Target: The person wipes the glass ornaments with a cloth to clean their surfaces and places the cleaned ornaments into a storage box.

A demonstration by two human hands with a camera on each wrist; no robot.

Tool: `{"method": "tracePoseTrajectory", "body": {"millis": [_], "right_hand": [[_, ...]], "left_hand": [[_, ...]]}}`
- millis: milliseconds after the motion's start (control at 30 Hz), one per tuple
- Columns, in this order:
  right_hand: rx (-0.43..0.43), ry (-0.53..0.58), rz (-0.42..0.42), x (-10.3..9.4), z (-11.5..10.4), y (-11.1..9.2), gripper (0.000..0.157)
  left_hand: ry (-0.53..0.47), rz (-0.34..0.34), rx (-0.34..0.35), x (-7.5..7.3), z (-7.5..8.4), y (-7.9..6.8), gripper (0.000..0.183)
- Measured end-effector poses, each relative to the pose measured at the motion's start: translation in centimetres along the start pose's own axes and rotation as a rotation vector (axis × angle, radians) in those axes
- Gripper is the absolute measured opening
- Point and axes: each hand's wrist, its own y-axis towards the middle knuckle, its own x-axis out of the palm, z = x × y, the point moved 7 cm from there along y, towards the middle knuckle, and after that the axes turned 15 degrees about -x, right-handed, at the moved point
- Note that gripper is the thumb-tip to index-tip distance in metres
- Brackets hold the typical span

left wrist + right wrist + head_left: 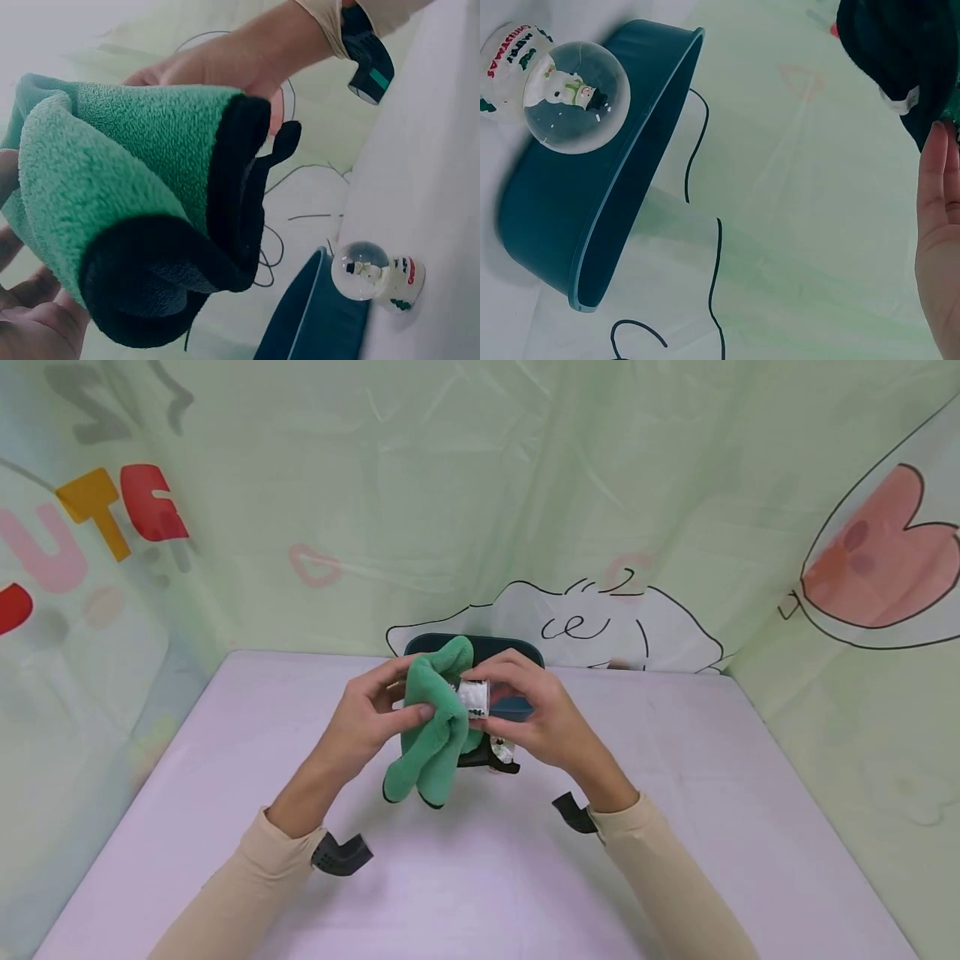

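Note:
A green towel (435, 714) with black edging hangs folded in my left hand (371, 706), which grips it between thumb and fingers. My right hand (528, 697) holds a snow globe by its white base (474, 697), fingertips above and thumb below; the cloth hides its dome. In the left wrist view, the towel (127, 172) is folded over and conceals what is inside it. A second snow globe (577, 97) with a snowman inside and a lettered white base stands on the table, in front of a dark teal basin (577, 195) and nearer to me than it.
The purple-white table (337, 902) extends on both sides under my forearms. Behind the basin hangs a pale green printed curtain (450, 510). A black wrist mount (341, 854) juts from the left sleeve and another (576, 814) from the right.

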Motion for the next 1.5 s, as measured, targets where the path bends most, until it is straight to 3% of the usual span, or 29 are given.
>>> {"method": "tracePoseTrajectory", "body": {"millis": [133,267,400,667,967,1200,1333,1500], "right_hand": [[-0.038,-0.023,-0.002,0.0,-0.2,0.1,0.051],[-0.041,-0.057,0.003,-0.2,-0.3,0.2,0.051],[-0.019,-0.079,0.005,-0.4,-0.2,0.0,0.053],[0.027,-0.078,0.034,-0.7,0.0,-0.2,0.053],[0.117,-0.088,0.084,-0.7,0.3,-0.1,0.037],[0.184,-0.074,0.109,-0.6,0.6,0.0,0.028],[0.187,-0.056,0.107,-0.5,0.6,0.1,0.028],[0.171,-0.013,0.083,-0.4,0.5,0.1,0.035]], "left_hand": [[-0.001,-0.005,-0.021,0.0,-0.1,0.0,0.055],[0.021,-0.017,0.009,0.2,0.0,0.0,0.054],[0.042,-0.047,0.064,0.7,0.4,-0.1,0.057],[0.193,-0.069,0.21,1.5,0.8,-0.4,0.069],[0.281,-0.001,0.359,1.8,1.2,-0.8,0.066],[0.479,0.095,0.465,2.1,1.7,-1.0,0.062],[0.462,0.093,0.454,2.0,1.7,-1.0,0.062],[0.328,0.06,0.375,1.5,1.5,-0.8,0.064]]}}
